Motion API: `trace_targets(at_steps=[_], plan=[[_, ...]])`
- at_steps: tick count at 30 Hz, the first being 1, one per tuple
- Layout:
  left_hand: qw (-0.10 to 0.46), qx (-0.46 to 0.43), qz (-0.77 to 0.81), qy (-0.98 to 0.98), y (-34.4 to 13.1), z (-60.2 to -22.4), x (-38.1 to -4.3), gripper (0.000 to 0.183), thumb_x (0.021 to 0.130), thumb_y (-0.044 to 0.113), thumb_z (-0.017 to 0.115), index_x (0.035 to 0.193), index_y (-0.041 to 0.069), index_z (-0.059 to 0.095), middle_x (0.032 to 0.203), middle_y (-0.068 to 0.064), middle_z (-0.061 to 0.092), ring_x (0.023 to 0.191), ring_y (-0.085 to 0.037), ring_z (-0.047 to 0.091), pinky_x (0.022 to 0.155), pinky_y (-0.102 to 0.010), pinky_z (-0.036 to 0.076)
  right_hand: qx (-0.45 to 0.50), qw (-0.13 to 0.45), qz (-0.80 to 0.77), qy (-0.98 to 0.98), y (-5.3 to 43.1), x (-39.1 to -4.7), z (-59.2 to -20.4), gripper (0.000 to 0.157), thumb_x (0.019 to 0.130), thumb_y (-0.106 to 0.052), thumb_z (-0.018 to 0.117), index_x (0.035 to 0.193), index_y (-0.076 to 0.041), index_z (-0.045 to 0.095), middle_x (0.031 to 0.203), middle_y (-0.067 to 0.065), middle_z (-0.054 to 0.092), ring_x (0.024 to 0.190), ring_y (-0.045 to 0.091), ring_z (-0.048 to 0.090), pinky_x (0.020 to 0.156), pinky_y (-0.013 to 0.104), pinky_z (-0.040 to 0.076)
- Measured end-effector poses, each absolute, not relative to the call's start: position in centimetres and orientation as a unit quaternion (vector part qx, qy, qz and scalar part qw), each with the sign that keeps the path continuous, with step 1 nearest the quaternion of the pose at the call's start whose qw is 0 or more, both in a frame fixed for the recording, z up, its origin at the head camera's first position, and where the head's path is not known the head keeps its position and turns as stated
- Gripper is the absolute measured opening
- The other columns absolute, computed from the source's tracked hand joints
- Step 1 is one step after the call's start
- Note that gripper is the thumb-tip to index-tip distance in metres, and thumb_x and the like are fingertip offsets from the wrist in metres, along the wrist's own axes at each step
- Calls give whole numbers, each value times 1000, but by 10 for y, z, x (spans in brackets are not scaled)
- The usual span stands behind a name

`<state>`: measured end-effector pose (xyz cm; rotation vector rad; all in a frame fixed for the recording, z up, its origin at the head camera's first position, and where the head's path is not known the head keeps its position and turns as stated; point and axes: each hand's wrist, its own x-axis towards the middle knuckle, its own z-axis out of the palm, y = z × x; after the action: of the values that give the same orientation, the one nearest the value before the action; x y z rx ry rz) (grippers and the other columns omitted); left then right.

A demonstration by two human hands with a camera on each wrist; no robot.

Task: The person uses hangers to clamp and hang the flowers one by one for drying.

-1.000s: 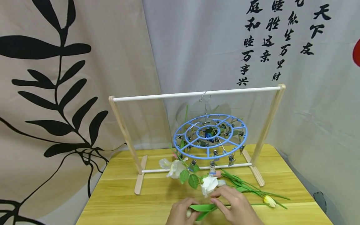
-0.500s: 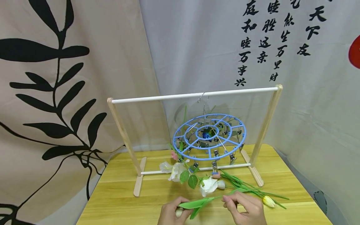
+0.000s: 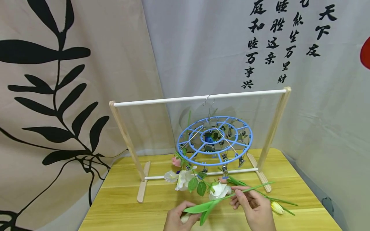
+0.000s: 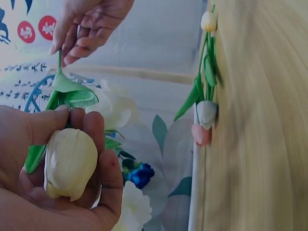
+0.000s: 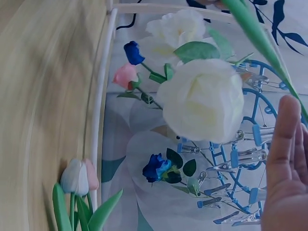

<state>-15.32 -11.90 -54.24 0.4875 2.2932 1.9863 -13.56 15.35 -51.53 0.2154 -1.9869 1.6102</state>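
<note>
My left hand (image 3: 177, 216) holds a cream tulip (image 4: 72, 163) just below its bloom, the bloom cradled against the curled fingers. Broad green leaves (image 3: 199, 209) spread from the tulip's stem toward the right. Farther along, my right hand (image 3: 255, 208) has the thin stem between thumb and index finger, and the stem's end sticks out beyond it. Close behind the hands, a white rose (image 3: 219, 191) hangs low from a round blue clip hanger (image 3: 215, 164). A white ruffled flower (image 3: 184, 180), a pink rose (image 3: 176, 161) and a blue rose (image 5: 156, 168) hang there too.
The hanger hooks over the white top bar (image 3: 162, 101) of a wooden-legged rack on the table (image 3: 121, 205). Loose tulips, one with a yellow bloom (image 3: 277, 208), lie at the right near the rack's foot (image 3: 261, 176). Metal clips (image 3: 224, 171) dangle below the ring.
My right hand has slid rightward along the tulip's stem, away from the leaves, and the stem now slants up to the right. My left hand shifted slightly left. The hanger has turned a little.
</note>
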Motion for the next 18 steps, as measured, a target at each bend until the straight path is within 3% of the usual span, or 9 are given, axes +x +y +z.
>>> trace_targets(at_steps=[7,14,18], plan=[[38,176,638,749,-114,-541,-153,16,102,17,90,113,7,83,106,-3,87,96,0,78,89,-23,68,148,300,658,-675,159,-141,-519,20,112,20,58,119,16,75,105,6,88,76,14,82,63,31,69],[63,230,612,754,-119,-535,-156,29,108,22,84,135,15,79,122,0,86,105,-5,80,93,-25,66,187,313,649,-668,172,-144,-512,22,112,24,53,123,20,72,97,-3,86,76,10,81,65,27,68],[4,269,580,769,-118,-526,-158,36,108,17,83,143,18,76,133,2,84,114,-9,80,99,-33,68,141,317,647,-679,180,-143,-504,21,114,17,56,119,14,76,96,0,85,73,12,78,65,26,66]])
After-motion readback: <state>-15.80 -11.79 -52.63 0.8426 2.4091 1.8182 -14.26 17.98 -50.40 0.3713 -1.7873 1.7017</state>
